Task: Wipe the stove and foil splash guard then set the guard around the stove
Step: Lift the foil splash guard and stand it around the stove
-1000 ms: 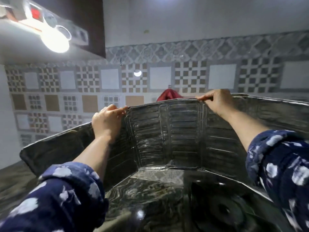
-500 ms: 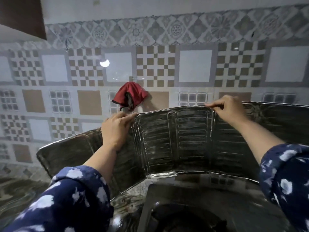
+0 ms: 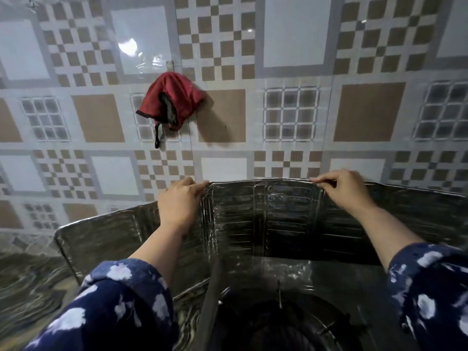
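The foil splash guard (image 3: pixel 263 219) stands upright as a folded, ribbed silver screen, its middle panel facing me and its side wings angled toward me. My left hand (image 3: pixel 179 203) grips its top edge at the left fold. My right hand (image 3: pixel 342 188) pinches the top edge at the right fold. The dark stove (image 3: pixel 283 317) with its burner ring sits low in the frame, inside the guard's bend, partly cut off by the frame's bottom edge.
Behind the guard rises a patterned tiled wall (image 3: pixel 291 110). A red cloth (image 3: pixel 172 100) hangs on it from a hook above the guard's left part. A marbled countertop (image 3: pixel 27 282) stretches to the left of the guard.
The view has tilted down and drawn closer to the wall. The guard's middle panel now stands further back behind the stove, and more of the burner shows. Both hands keep their grip on the top edge.
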